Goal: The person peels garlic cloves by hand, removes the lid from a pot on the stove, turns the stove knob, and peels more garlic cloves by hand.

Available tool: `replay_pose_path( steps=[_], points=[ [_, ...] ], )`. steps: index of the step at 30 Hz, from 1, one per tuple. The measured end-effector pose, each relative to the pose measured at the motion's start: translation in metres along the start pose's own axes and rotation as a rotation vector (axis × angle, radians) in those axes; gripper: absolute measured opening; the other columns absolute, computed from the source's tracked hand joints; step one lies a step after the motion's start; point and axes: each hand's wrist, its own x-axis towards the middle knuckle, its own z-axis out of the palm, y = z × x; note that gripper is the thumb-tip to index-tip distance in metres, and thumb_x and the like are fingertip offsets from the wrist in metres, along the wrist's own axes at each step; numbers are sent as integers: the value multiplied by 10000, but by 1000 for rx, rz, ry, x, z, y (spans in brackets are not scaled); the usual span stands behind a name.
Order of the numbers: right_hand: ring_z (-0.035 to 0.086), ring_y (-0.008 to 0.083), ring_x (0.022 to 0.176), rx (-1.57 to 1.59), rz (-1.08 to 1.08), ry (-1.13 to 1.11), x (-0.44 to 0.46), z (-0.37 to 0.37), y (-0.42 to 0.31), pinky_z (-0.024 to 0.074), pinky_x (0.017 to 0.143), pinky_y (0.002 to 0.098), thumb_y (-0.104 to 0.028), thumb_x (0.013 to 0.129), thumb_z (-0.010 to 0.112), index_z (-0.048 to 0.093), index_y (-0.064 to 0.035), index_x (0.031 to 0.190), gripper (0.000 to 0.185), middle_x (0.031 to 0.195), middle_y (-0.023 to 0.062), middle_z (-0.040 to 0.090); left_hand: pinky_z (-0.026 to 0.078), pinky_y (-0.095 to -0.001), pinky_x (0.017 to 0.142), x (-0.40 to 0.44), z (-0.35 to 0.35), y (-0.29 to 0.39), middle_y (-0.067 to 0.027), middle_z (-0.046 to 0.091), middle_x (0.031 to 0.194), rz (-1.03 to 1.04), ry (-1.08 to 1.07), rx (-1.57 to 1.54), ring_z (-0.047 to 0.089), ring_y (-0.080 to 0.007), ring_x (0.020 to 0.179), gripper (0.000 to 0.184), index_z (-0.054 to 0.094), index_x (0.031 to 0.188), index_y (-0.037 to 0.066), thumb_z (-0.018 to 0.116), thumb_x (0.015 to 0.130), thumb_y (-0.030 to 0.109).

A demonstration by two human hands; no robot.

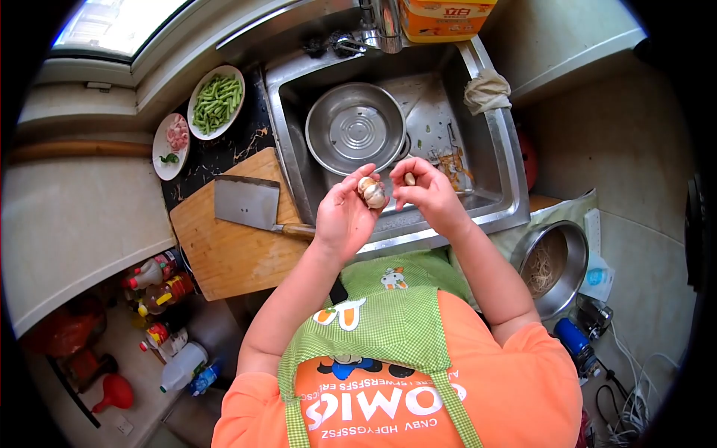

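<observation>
Over the near edge of the sink [515,172], my left hand [345,216] holds a head of garlic [371,193] in its fingers, the palm turned up. Just to its right, my right hand [429,194] is closed with a single garlic clove [409,178] at its curled fingers. The two hands are close together. Below them in the sink stands a round metal basin [357,128], wet inside. A cleaver [246,203] lies on the wooden cutting board [231,254] left of my left hand, its handle toward my wrist.
Behind the board are a plate of cut green beans [216,104] and a plate with sliced meat [177,134]. Peel scraps [454,166] lie in the sink. A metal pot with noodle-like strands [549,269] stands right; bottles [164,295] stand lower left.
</observation>
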Motion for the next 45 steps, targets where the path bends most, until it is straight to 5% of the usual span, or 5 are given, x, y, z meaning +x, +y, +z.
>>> replay_pose_path(
  steps=[2, 6, 25, 38, 45],
  points=[
    [505, 89, 723, -960, -221, 20, -4, 5, 4, 428, 595, 250, -121, 721, 727, 565, -45, 924, 270, 889, 11, 541, 457, -328, 849, -1, 0, -1, -106, 528, 1065, 21, -29, 96, 537, -192, 968, 347, 437, 1203, 10, 401, 924, 212],
    [482, 112, 580, -1283, -467, 188, -6, 10, 16, 425, 537, 247, -230, 663, 783, 561, -64, 919, 378, 763, 32, 531, 430, -262, 892, -6, 5, -4, -84, 497, 1125, 81, -51, 288, 510, -138, 1020, 516, 330, 1328, -7, 511, 848, -49],
    [605, 350, 659, -1382, -352, 56, -8, 5, 9, 471, 583, 437, -288, 853, 527, 521, -32, 855, 256, 731, 156, 615, 516, -285, 807, -6, -2, -5, -76, 561, 1080, 182, -167, 721, 569, -135, 949, 445, 436, 1254, 4, 611, 850, 71],
    [582, 352, 644, -1396, -480, 73, -5, -2, 22, 437, 553, 455, -275, 899, 416, 497, -63, 759, 266, 693, 154, 580, 543, -285, 735, -4, -9, -5, -60, 582, 1032, 5, -166, 473, 598, -135, 892, 396, 451, 1227, 19, 592, 868, 106],
    [499, 151, 602, -918, -264, 30, 3, -16, 13, 415, 552, 289, -298, 954, 439, 565, -27, 886, 306, 661, 30, 526, 521, -368, 818, -8, 1, 7, -78, 550, 1104, 80, -164, 464, 571, -173, 982, 351, 442, 1198, 42, 560, 868, 63]
  ],
)
